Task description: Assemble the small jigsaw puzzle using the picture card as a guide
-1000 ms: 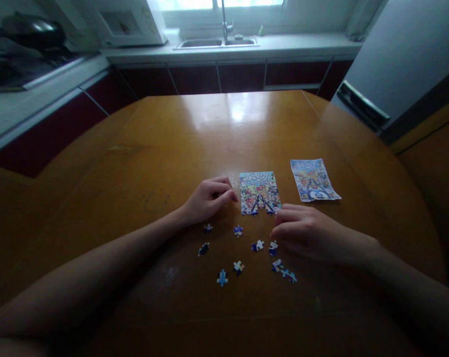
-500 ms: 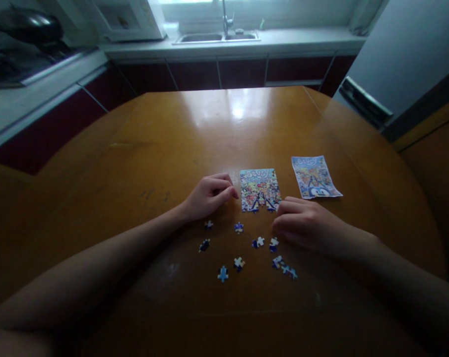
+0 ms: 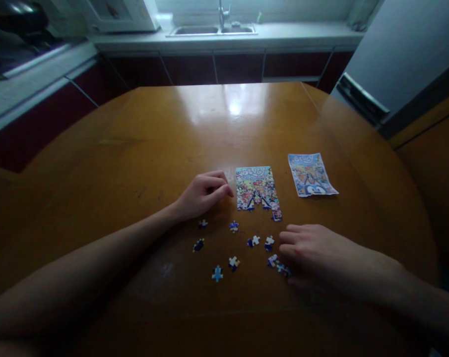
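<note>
We are resting our curled left hand [image 3: 205, 195] beside the joined puzzle [image 3: 255, 185] on the table [image 3: 194, 131] and holding the right hand [image 3: 309, 249] by loose pieces [image 3: 269, 241], spread probably for easy seeing, but we cannot tell if either grip is holding anything.

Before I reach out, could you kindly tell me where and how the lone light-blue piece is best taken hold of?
Probably pinch the light-blue piece by its left and right edges, coming from above: it lies flat on the table, apart from the other pieces, with knobs jutting out on both sides.
</note>
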Tool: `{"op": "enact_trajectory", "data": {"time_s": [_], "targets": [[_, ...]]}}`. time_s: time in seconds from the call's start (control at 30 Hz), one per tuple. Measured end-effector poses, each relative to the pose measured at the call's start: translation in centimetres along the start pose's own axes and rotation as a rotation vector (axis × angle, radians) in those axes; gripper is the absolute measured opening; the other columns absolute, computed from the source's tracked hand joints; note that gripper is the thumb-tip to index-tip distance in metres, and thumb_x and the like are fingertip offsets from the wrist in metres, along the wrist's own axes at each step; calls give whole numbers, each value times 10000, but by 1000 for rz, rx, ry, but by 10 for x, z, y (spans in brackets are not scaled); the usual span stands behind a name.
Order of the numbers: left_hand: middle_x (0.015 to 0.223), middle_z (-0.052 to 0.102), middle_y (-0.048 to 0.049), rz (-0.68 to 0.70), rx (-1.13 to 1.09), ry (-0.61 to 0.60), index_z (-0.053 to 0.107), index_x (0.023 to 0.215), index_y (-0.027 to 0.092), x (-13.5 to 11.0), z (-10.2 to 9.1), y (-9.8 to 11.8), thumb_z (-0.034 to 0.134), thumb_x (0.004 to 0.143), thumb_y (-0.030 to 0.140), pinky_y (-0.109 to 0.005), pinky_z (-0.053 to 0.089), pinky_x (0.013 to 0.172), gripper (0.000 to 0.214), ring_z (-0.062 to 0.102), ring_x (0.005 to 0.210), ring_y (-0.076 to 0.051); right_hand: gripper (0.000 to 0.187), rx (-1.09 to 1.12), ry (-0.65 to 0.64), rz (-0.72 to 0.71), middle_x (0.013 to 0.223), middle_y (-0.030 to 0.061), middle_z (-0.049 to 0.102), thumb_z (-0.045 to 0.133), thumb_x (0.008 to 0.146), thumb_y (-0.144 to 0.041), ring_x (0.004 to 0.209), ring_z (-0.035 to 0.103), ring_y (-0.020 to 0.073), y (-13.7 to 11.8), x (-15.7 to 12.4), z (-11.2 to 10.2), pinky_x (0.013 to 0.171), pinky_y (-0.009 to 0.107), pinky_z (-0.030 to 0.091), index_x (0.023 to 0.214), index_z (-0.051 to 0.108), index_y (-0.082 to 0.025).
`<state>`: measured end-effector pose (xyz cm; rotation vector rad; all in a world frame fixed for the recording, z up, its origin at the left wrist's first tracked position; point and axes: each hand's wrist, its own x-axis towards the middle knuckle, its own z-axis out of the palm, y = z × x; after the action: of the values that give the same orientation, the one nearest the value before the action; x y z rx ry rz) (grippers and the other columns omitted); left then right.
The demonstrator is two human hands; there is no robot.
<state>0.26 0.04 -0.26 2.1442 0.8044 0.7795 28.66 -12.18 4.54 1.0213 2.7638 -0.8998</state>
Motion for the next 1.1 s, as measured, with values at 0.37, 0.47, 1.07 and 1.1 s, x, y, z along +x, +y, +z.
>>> {"op": "enact_trajectory", "data": {"time_s": [0.37,0.47,1.07,1.1], "targets": [[744,589,-23,10,2,4,749,787,160,0,0,-1,548,949,247,-247,405,606,272,544,663,-109,84,53,49,-13,901,39,661,607,827,-122,823,594,176,2,2,2,801,309,492,854,636,-196],[749,592,-24,6,-7,5,749,790,162,0,0,0,552,951,253,-248,404,601,270,541,661,-109,94,76,62,-5,894,38,658,615,838,-119,832,594,177,7,2,-5,795,301,491,850,649,-206],[751,602,-29,9,11,3,752,794,165,0,0,0,545,951,253,-245,411,597,274,545,661,-111,127,125,73,-63,893,50,658,622,847,-114,840,597,184,11,4,-8,798,306,488,901,694,-204],[748,599,-28,11,11,4,751,790,164,0,0,-1,547,949,252,-245,411,597,274,544,659,-110,123,134,92,-55,899,51,656,622,849,-113,844,594,183,12,5,-9,793,303,485,898,690,-203]]}}
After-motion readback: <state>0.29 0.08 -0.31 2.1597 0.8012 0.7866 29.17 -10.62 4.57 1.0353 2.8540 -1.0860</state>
